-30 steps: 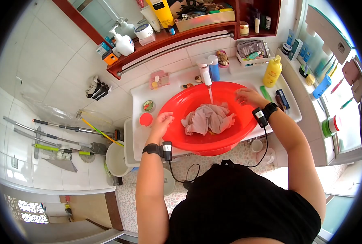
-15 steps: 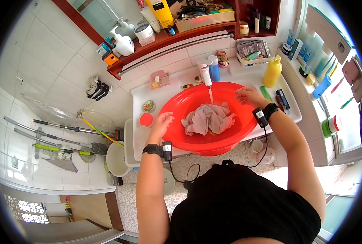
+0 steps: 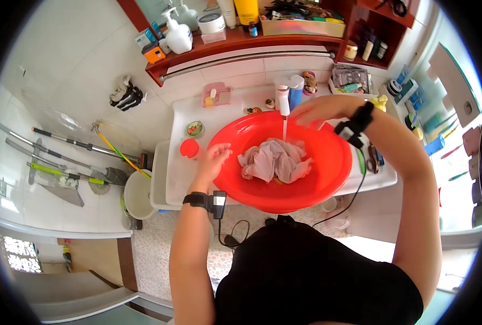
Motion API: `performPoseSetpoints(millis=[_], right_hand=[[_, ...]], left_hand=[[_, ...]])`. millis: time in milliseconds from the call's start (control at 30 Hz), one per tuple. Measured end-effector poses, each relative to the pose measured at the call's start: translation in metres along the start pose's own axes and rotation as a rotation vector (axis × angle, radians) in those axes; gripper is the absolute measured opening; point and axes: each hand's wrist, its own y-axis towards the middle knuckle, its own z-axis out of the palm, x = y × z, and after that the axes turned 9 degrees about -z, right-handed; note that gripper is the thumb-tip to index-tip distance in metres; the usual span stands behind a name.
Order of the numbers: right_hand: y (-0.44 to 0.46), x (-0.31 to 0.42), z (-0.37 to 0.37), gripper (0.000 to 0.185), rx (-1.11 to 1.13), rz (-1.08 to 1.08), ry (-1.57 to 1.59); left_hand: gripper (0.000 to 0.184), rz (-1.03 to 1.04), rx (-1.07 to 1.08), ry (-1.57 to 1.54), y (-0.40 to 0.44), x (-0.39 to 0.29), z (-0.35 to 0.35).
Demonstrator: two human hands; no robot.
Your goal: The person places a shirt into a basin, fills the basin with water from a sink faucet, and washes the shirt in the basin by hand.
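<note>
A large red basin (image 3: 328, 187) stands on the white sink counter (image 3: 178, 181). Wet pale pink cloth (image 3: 276, 161) lies bunched in it, and a thin stream runs down behind the cloth from the white faucet (image 3: 283, 97). My left hand (image 3: 215, 158) is at the basin's left rim, fingers apart and holding nothing. Over the back right rim, close to the faucet, my right hand (image 3: 312, 112) is slightly blurred, with its fingers spread and nothing in them. My right forearm hides most of a yellow bottle (image 3: 380, 102).
A red lid (image 3: 189, 148), a small round tin (image 3: 195, 129) and a pink soap dish (image 3: 216, 96) sit left of the basin. A blue bottle (image 3: 296, 92) stands beside the faucet. Above is a red-brown shelf (image 3: 219, 50) with toiletries. Mops lean at left.
My right hand has moved up and left toward the faucet, its forearm now crossing before the yellow bottle. The camera view has shifted somewhat. My left hand remains by the left rim.
</note>
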Motion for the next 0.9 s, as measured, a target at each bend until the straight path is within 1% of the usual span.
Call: performPoseSetpoints(millis=[33, 67, 100, 133, 200, 233, 300, 333, 367, 433, 467, 533, 567, 633, 667, 700, 733, 767, 800, 833, 900], right_hand=[[0.017, -0.001, -0.001, 0.059, 0.088, 0.017, -0.074], [0.045, -0.025, 0.001, 0.059, 0.109, 0.021, -0.088], [0.081, -0.065, 0.007, 0.065, 0.182, -0.019, -0.341], [0.105, -0.085, 0.012, 0.072, 0.257, -0.067, -0.593], [0.109, -0.050, 0.035, 0.079, 0.628, 0.074, -0.376], [0.122, -0.074, 0.043, 0.079, 0.665, 0.080, -0.395], [0.160, -0.167, 0.059, 0.085, 0.397, -0.168, -0.920], [0.178, -0.193, 0.065, 0.092, 0.280, -0.008, 0.007], [0.180, -0.200, 0.069, 0.092, 0.310, 0.005, 0.009], [0.178, -0.208, 0.075, 0.076, 0.444, -0.191, -1.105], [0.174, -0.201, 0.075, 0.076, 0.459, -0.191, -1.097], [0.161, -0.170, 0.073, 0.054, 0.383, -0.223, -0.951], [0.157, -0.152, 0.074, 0.054, 0.389, -0.219, -0.940], [0.153, -0.126, 0.080, 0.038, 0.015, 0.325, 0.047], [0.157, -0.136, 0.086, 0.038, 0.017, 0.328, 0.052], [0.165, -0.149, 0.096, 0.035, 0.083, 0.197, 0.391], [0.170, -0.161, 0.101, 0.036, 0.148, 0.057, 0.725], [0.173, -0.165, 0.102, 0.037, 0.195, 0.032, 0.776], [0.173, -0.168, 0.101, 0.038, 0.224, 0.085, 0.715], [0.172, -0.172, 0.099, 0.038, 0.251, 0.156, 0.620], [0.165, -0.163, 0.088, 0.040, 0.340, 0.378, 0.344]], left_hand=[[0.027, -0.003, -0.014, -0.018, -0.001, 0.000, 0.000], [0.027, 0.017, 0.003, -0.046, -0.001, 0.001, 0.000], [0.026, 0.035, 0.016, -0.076, -0.002, 0.003, 0.000], [0.026, 0.029, -0.007, -0.099, -0.002, 0.006, 0.000], [0.025, 0.058, -0.004, -0.131, 0.002, 0.012, 0.001], [0.025, 0.050, -0.034, -0.161, 0.003, 0.014, 0.001], [0.023, 0.037, -0.053, -0.108, 0.000, 0.012, 0.002], [0.023, 0.015, -0.072, -0.133, -0.002, 0.012, 0.003], [0.023, 0.012, -0.073, -0.112, -0.003, 0.009, 0.003], [0.023, -0.005, -0.072, -0.099, -0.004, 0.006, 0.005], [0.023, -0.009, -0.083, -0.076, -0.005, 0.005, 0.005], [0.022, -0.023, -0.087, -0.052, -0.006, 0.001, 0.006], [0.022, -0.008, -0.094, -0.054, -0.008, -0.001, 0.006], [0.022, 0.001, -0.097, -0.055, -0.009, -0.001, 0.006], [0.022, -0.010, -0.092, -0.051, -0.009, -0.001, 0.006], [0.022, -0.019, -0.088, -0.047, -0.009, -0.001, 0.005], [0.022, -0.021, -0.088, -0.045, -0.008, 0.000, 0.005], [0.022, -0.020, -0.092, -0.036, -0.007, 0.002, 0.005], [0.022, -0.020, -0.096, -0.026, -0.007, 0.003, 0.005], [0.022, -0.018, -0.098, -0.023, -0.007, 0.004, 0.005], [0.022, -0.002, -0.098, -0.005, -0.006, 0.004, 0.006]])
